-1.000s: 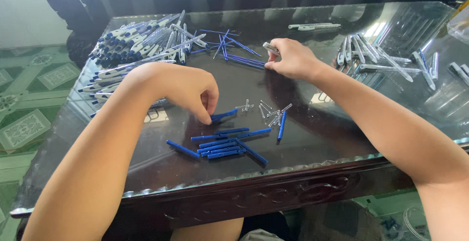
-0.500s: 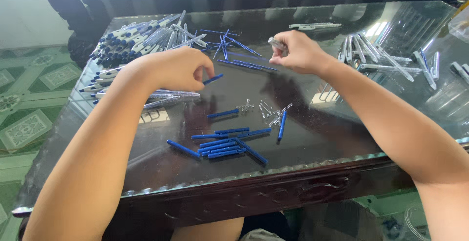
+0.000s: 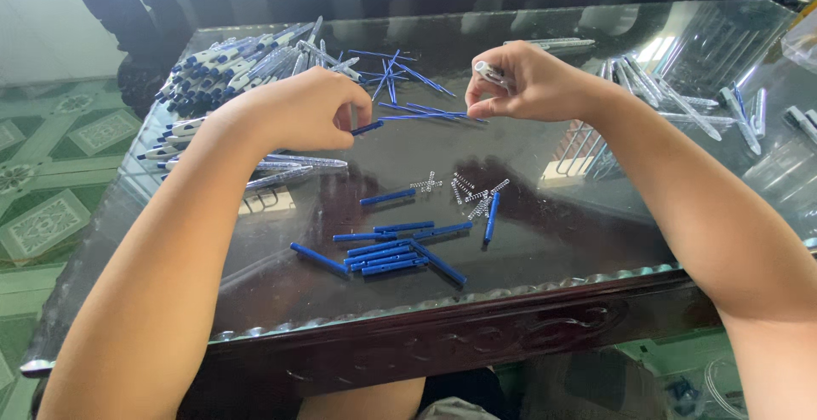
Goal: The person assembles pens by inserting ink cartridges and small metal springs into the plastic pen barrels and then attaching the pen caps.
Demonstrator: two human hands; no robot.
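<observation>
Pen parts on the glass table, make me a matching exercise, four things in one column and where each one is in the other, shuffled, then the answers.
Things:
1. blue piece
2. clear barrel
3. springs
4. finished pens

Places:
A. piled at the far left of the table
B. pinched in the right hand
C. scattered mid-table, between the arms
D. held in the left hand

Pairs: 1-D, 2-B, 3-C, 4-A
</observation>
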